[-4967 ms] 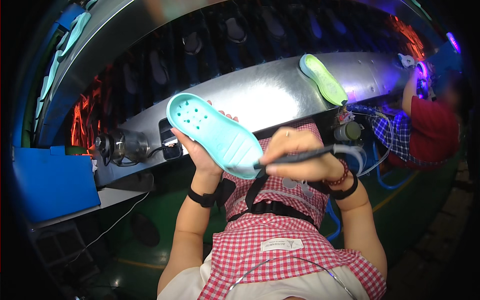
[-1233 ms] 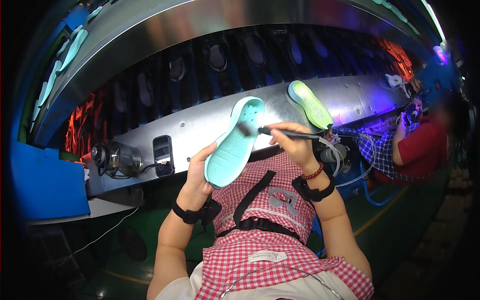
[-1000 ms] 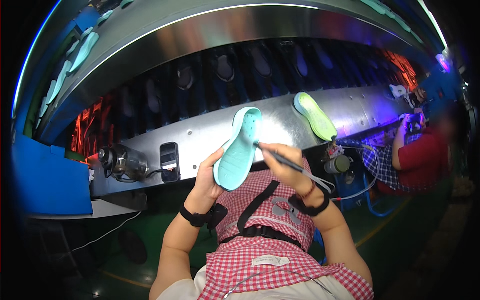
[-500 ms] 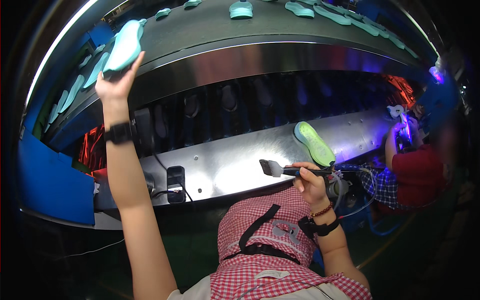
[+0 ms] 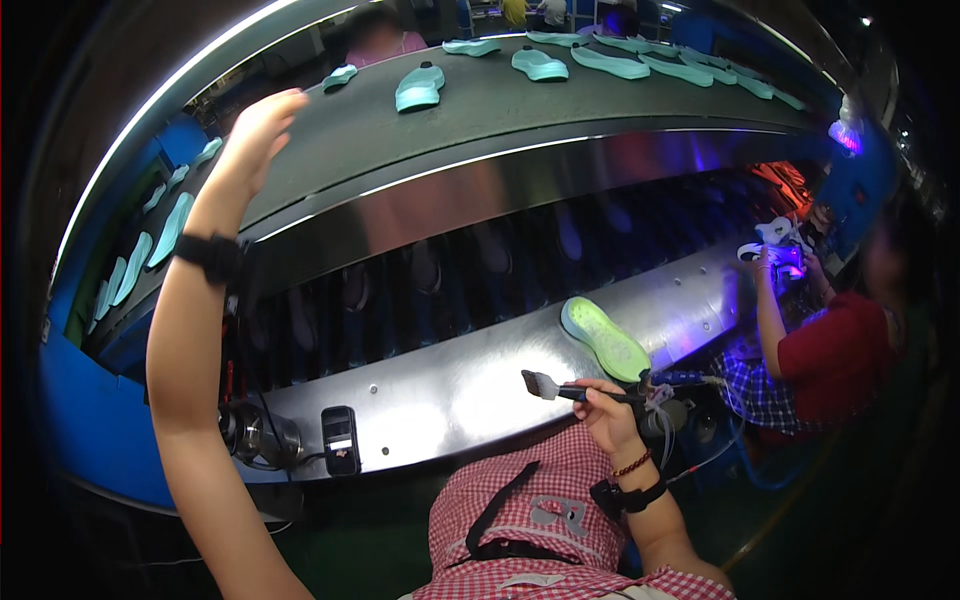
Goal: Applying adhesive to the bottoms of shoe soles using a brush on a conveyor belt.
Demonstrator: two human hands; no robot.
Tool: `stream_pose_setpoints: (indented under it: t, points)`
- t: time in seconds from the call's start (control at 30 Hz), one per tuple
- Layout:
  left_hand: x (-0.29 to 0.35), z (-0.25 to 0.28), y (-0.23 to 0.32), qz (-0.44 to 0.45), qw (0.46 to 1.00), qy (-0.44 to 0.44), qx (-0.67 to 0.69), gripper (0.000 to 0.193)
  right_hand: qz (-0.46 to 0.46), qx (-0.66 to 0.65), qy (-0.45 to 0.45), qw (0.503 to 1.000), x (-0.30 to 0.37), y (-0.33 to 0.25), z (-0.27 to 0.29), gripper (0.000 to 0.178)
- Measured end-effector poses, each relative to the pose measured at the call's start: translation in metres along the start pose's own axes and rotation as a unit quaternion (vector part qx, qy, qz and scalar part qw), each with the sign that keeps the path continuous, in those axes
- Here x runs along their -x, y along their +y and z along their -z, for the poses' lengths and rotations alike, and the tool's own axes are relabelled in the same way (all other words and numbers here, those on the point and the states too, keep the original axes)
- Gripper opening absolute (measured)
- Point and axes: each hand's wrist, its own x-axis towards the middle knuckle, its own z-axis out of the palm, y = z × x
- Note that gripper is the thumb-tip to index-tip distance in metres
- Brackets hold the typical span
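Observation:
My left hand [image 5: 262, 138] is raised over the left part of the dark conveyor belt [image 5: 365, 145]. Its fingers are stretched out and nothing shows in them. Nearest to it are a small turquoise shoe sole [image 5: 340, 78] and a larger turquoise sole [image 5: 420, 90], both lying on the belt. Above the front edge of the metal ledge [image 5: 455, 405], my right hand [image 5: 607, 412] grips a flat brush [image 5: 575, 392] by its black handle, bristles pointing left. Just beyond that hand, a yellow-green shoe sole [image 5: 607, 338] lies on the ledge.
Several turquoise soles [image 5: 610, 64] lie along the belt. A black phone-like device [image 5: 341, 440] and a metal cylinder [image 5: 265, 435] stand at the ledge's left. A co-worker in red [image 5: 835, 340] handles a shoe at right. Tubes [image 5: 665, 420] hang beside my right hand.
My left hand has let go of the turquoise sole it held, and its fingers now point right. The view has shifted, showing more beyond the belt. My right hand still holds the brush.

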Motion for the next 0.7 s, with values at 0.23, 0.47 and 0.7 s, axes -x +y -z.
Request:
stream_pose_setpoints:
  t: [0.23,0.47,0.7]
  points:
    - [-0.081,-0.113,0.028,-0.101,0.916,-0.032,-0.387,0.065,0.040,-0.055,0.051,0.996,-0.008,0.015,0.021,0.028]
    - [-0.099,-0.152,-0.007,0.008,0.809,-0.129,-0.574,0.090,0.023,-0.087,0.044,0.995,0.002,0.006,0.048,0.025]
    - [-0.073,-0.131,0.005,-0.051,0.753,-0.158,-0.636,0.046,0.012,-0.106,-0.005,0.994,-0.002,0.017,0.053,0.023]
